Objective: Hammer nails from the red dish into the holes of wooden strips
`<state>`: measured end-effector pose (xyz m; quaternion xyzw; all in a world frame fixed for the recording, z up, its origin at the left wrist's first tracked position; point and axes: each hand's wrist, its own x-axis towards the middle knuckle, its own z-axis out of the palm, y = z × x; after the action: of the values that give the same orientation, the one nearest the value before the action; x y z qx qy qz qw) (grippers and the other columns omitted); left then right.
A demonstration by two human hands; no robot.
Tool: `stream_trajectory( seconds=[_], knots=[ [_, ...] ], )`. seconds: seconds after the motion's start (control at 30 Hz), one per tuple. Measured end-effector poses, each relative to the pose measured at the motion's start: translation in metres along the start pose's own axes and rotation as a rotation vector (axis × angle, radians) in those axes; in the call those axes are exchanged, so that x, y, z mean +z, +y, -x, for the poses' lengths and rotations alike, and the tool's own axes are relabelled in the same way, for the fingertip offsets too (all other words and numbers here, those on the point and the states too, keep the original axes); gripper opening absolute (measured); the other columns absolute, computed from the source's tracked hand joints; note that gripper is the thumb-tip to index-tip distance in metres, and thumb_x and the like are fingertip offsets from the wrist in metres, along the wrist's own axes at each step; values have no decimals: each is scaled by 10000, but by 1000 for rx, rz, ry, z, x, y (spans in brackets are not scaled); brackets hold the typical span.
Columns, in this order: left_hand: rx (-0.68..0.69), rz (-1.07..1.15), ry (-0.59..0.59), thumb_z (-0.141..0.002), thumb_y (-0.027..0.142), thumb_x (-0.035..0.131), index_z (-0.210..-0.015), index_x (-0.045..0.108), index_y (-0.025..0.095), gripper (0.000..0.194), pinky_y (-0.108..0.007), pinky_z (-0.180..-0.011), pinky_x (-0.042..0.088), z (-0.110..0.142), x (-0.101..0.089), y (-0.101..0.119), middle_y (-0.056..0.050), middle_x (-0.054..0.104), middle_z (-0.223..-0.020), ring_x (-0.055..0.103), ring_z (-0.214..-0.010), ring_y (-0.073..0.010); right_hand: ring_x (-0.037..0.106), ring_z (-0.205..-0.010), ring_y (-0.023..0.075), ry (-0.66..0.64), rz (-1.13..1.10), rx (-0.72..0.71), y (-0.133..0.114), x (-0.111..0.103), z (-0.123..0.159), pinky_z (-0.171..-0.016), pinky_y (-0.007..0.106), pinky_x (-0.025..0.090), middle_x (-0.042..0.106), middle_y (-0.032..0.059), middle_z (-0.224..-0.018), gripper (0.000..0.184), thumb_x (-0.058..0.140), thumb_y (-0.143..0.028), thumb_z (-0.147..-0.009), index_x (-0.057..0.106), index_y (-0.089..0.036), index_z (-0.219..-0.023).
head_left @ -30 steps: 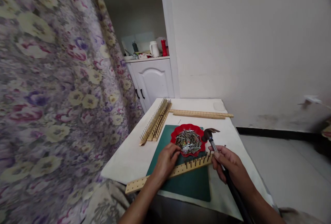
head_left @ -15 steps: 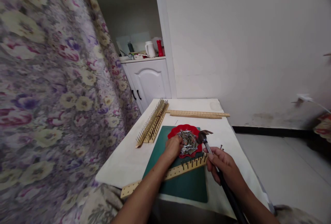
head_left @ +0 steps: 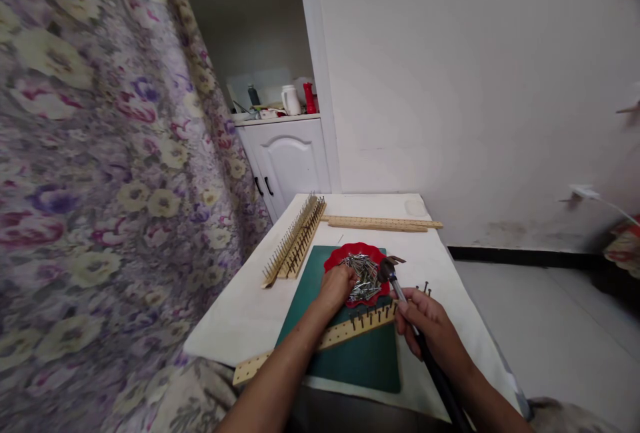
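My left hand (head_left: 339, 286) reaches over the left rim of a red scalloped bowl (head_left: 332, 261), fingers curled among the loose nails (head_left: 369, 281). What those fingertips pinch, if anything, is hidden. In my right hand (head_left: 425, 319) is a claw hammer (head_left: 399, 288), gripped by its shaft with the head up beside the bowl's right edge. A drilled wooden strip (head_left: 340, 333) lies slantwise in front of the bowl, partly behind my left forearm. Several nails stand upright in its right part, near my right hand.
Under the bowl and strip lies a green mat (head_left: 360, 369) on a white-covered table (head_left: 240, 313). Two nail-studded strips (head_left: 300, 239) lie at the left, and bare strips (head_left: 383, 222) at the back. A floral curtain (head_left: 125, 186) hangs close on the left.
The hammer head has shifted slightly left with my right hand. My left hand stays at the nails in the bowl. The camera view has moved a little.
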<state>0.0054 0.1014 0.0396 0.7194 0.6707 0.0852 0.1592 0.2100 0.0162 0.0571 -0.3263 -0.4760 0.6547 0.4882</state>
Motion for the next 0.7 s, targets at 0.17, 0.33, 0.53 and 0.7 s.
stream_trajectory(
  seconds=[0.17, 0.33, 0.53, 0.7],
  knots=[
    [73, -27, 22, -696, 149, 566, -772, 704, 195, 164, -294, -739, 427, -7, 4, 4, -69, 709, -886, 621, -881, -240, 404, -246, 32, 0, 4, 13, 1, 1, 0, -276, 141, 257, 605, -65, -529, 198, 577, -360, -842, 553, -172, -899],
    [109, -13, 41, -676, 120, 558, -753, 698, 210, 183, -275, -678, 415, -9, 6, 6, -53, 708, -806, 621, -813, -224, 397, -238, 31, -10, 9, 19, 1, 3, 0, -276, 145, 228, 612, -61, -529, 201, 580, -368, -836, 555, -172, -870],
    [114, 66, 71, -681, 133, 571, -710, 682, 194, 130, -262, -665, 401, -8, 7, 1, -36, 698, -778, 603, -772, -200, 392, -230, 28, -5, 14, 17, 5, 2, -2, -271, 138, 233, 608, -71, -520, 212, 573, -372, -833, 538, -169, -882],
    [128, 175, 118, -690, 137, 568, -733, 674, 178, 122, -263, -713, 395, -4, 7, -4, -39, 681, -832, 579, -807, -189, 390, -221, 38, -2, 25, 24, 8, 2, -3, -266, 149, 229, 610, -73, -506, 222, 577, -387, -825, 539, -173, -870]
  ],
)
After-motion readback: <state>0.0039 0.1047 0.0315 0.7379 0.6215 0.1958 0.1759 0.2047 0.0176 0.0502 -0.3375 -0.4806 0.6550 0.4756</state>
